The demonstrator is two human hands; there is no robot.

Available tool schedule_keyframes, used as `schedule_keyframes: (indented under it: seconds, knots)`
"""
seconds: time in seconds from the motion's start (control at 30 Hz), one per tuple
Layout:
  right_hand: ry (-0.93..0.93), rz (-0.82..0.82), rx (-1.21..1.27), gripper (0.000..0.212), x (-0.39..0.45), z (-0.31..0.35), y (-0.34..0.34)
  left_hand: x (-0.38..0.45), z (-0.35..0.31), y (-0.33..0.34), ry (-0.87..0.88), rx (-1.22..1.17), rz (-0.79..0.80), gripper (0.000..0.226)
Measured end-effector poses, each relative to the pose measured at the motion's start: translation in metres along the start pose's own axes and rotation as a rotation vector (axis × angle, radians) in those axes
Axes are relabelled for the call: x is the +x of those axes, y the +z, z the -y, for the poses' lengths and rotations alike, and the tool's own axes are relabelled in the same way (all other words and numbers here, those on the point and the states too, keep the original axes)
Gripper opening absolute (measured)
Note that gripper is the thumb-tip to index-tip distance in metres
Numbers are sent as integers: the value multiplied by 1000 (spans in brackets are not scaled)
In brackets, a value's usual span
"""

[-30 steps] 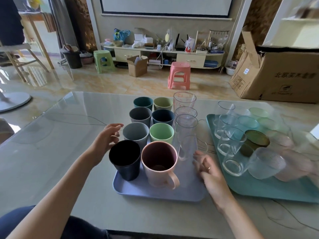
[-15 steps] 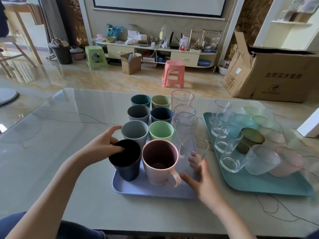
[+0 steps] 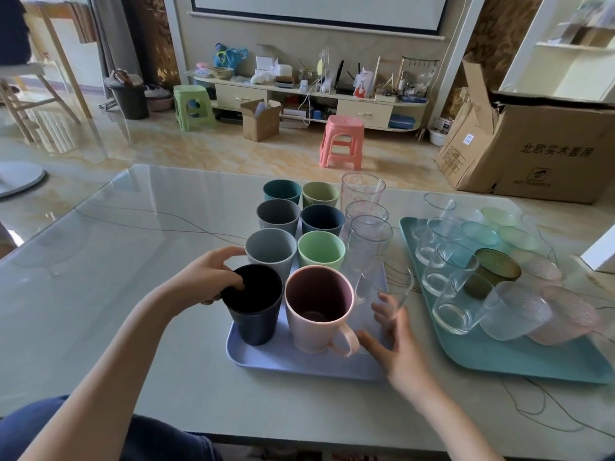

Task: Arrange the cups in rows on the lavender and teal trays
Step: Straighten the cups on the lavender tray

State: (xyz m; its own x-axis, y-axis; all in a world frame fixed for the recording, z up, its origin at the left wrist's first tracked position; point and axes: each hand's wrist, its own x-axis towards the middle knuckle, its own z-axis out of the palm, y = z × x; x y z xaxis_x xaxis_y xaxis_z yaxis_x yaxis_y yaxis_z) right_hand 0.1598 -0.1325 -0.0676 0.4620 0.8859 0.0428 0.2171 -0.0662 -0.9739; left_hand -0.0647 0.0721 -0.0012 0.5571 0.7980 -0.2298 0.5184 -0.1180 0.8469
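Note:
The lavender tray point(image 3: 299, 365) holds two columns of coloured cups and a column of tall clear glasses point(image 3: 369, 234). At its front stand a dark navy cup point(image 3: 256, 322) and a pink mug point(image 3: 316, 322) with a handle. My left hand point(image 3: 209, 277) grips the navy cup's rim, thumb inside. My right hand point(image 3: 396, 344) is spread on the tray's front right, thumb near the mug handle, fingertips at the base of the nearest clear glass point(image 3: 382, 281). To the right, the teal tray point(image 3: 499, 362) carries clear, tinted and textured glasses and an olive-green glass point(image 3: 492, 274).
Both trays rest on a glass-topped table point(image 3: 133, 294). Thin cords point(image 3: 532, 407) lie across the table near the teal tray. A white object point(image 3: 602, 251) sits at the right edge. Beyond the table are a pink stool point(image 3: 342, 141) and a large cardboard box point(image 3: 539, 151).
My left hand has moved from beside the grey cup onto the navy cup's rim. My right hand has slid down and left toward the pink mug's handle.

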Motion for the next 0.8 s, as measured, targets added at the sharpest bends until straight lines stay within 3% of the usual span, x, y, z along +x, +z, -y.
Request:
schedule_keyframes:
  seconds: [0.2,0.4,0.47,0.6,0.8]
  knots:
    - [47,13,-15,68,-2,3,-1,-2,3,-5,-29,-24,78,49]
    - [151,336,-215,79,11,7,-34,-4,-3,-17,-78,-194,65,50]
    - [99,286,-226,77,24,16,-45,3,-3,-16,-52,-185,0,48]
    - [-66,35,-230,74,57,52,-59,19,-6,-10,16,-145,-114,35]
    - [-5,228,-307,85,97,68,-57,24,-13,-4,-13,-86,-43,27]
